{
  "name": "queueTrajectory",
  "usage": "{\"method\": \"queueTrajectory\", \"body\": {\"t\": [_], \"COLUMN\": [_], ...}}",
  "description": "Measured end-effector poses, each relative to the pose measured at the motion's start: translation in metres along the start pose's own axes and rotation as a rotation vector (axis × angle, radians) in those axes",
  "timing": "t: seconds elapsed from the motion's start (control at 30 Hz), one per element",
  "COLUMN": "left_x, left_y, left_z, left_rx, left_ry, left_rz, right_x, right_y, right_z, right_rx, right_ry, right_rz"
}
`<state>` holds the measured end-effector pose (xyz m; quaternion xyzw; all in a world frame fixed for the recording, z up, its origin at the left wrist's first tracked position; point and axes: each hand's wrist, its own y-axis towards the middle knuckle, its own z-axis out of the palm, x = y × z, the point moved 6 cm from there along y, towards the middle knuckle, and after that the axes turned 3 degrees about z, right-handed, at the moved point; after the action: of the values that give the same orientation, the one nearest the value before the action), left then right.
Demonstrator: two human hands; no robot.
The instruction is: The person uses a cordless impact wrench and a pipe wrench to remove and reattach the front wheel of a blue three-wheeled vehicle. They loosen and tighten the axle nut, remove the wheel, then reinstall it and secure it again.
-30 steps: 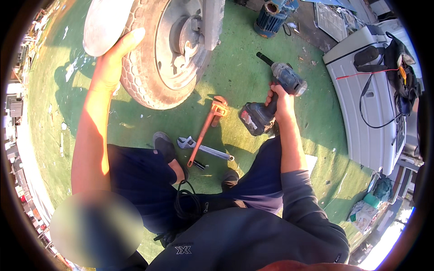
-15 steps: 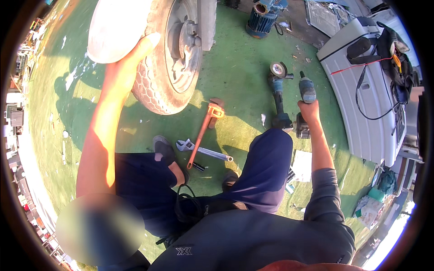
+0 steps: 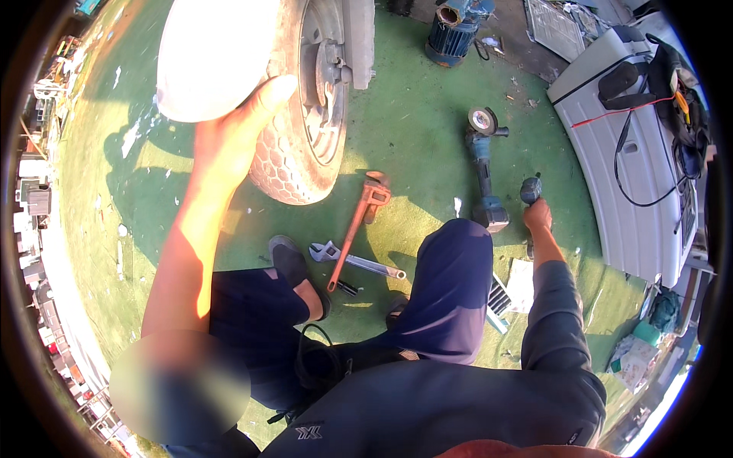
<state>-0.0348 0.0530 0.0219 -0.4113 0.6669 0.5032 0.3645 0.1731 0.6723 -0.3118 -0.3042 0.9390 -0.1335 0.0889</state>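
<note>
My left hand point(image 3: 243, 130) is closed on the lower edge of a pale, rounded panel point(image 3: 214, 57). Its thumb reaches over towards the tyre, and its other fingers are mostly hidden. Beside that hand stands a wheel point(image 3: 294, 172) with a dusty, block-patterned tyre and a bare metal rim. My right hand point(image 3: 539, 216) grips a teal and black cordless power tool point(image 3: 530, 190), whose handle is mostly covered by the hand. Left of this tool lies a cordless angle grinder point(image 3: 482, 172). An orange pipe wrench point(image 3: 355, 233) rests across a silver adjustable wrench point(image 3: 363, 262) between my feet.
A small black cylinder point(image 3: 348, 289) lies near the wrenches. At the far side stands a blue electric motor point(image 3: 449, 42). A large whitish moulded panel point(image 3: 611, 153) fills the right, with a black bag point(image 3: 672, 84) and cable on it. White paper point(image 3: 521, 284) lies by my right knee.
My right hand has drawn the power tool nearer to me and turned it, so its front end looks shorter. The left hand and pale panel have shifted slightly nearer. The whole view has moved a little.
</note>
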Motion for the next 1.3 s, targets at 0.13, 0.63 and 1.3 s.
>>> {"method": "queueTrajectory", "body": {"t": [0.13,0.63,1.3], "left_x": [0.001,-0.018,-0.014], "left_y": [-0.003,-0.008,-0.022], "left_z": [0.003,0.037,0.073], "left_rx": [0.030,0.068,0.086], "left_ry": [0.002,0.013,-0.107], "left_rz": [-0.021,-0.058,-0.153], "right_x": [0.023,0.294,0.301], "right_y": [-0.012,-0.299,-0.264], "right_z": [-0.020,-0.042,-0.028], "right_rx": [-0.076,0.581,0.639], "right_ry": [0.053,0.514,0.631], "right_rz": [-0.062,-0.794,-0.720]}}
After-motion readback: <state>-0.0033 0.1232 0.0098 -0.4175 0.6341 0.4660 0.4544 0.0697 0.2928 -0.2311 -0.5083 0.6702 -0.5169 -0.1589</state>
